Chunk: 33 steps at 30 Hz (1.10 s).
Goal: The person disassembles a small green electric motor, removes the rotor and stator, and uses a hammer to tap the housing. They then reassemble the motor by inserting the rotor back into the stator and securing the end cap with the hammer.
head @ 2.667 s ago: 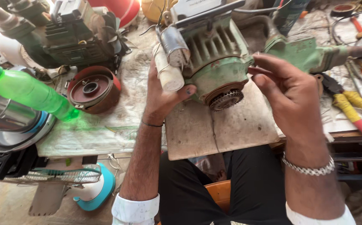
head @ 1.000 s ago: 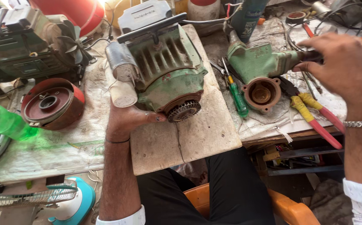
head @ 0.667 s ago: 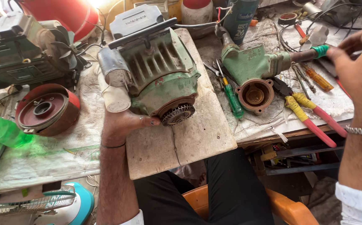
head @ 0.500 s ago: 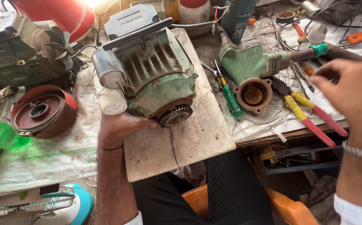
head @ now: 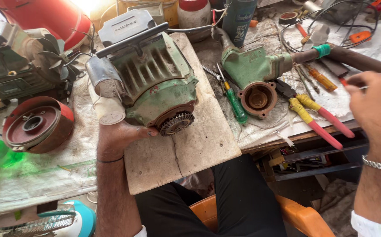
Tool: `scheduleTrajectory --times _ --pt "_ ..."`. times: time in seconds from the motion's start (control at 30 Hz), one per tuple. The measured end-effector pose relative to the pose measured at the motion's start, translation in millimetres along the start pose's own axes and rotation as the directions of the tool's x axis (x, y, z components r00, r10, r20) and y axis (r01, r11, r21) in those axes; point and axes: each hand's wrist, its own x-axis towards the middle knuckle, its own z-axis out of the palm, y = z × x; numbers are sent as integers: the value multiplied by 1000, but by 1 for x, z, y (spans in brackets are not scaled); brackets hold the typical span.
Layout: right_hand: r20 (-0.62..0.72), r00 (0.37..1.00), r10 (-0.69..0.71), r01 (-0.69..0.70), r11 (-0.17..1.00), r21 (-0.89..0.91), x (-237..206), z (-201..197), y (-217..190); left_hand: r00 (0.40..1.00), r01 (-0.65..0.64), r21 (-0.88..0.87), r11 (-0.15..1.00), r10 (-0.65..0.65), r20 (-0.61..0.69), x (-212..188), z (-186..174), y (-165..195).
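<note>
Two hands: the left hand (head: 120,138) braces the green motor (head: 153,83) at frame centre; the right hand (head: 375,109), fingers curled, holds nothing discernible. The motor looks heavy and rigid, best gripped by its ribbed casing.

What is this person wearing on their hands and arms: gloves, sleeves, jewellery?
No gloves. The left hand has a thin dark band at the wrist and a white cuff low on the forearm. The right hand has a silver chain bracelet, with a white cuff below it.
</note>
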Motion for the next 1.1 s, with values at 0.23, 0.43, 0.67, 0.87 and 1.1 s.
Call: scheduleTrajectory --times 0.23,0.43,0.67,0.87,1.1 --pt "232 967 -108 146 978 -151 18 33 14 1000 -9 -65 998 10 15 1 1 -2" --pt "205 979 -11 35 993 -115 30 50 14 1000 -4 -79 997 5 15 4 1 0" --pt "165 982 90 -115 982 152 12 30 -7 999 38 -103 994 -39 -14 -3 -1 -5" --pt "-18 998 -61 62 995 74 -2 8 -59 999 12 105 994 -8 -34 0 -5 -12" --pt "-95 985 -143 159 966 202 12 -8 -81 993 114 -71 991 -114 -4 0 -6 -7"
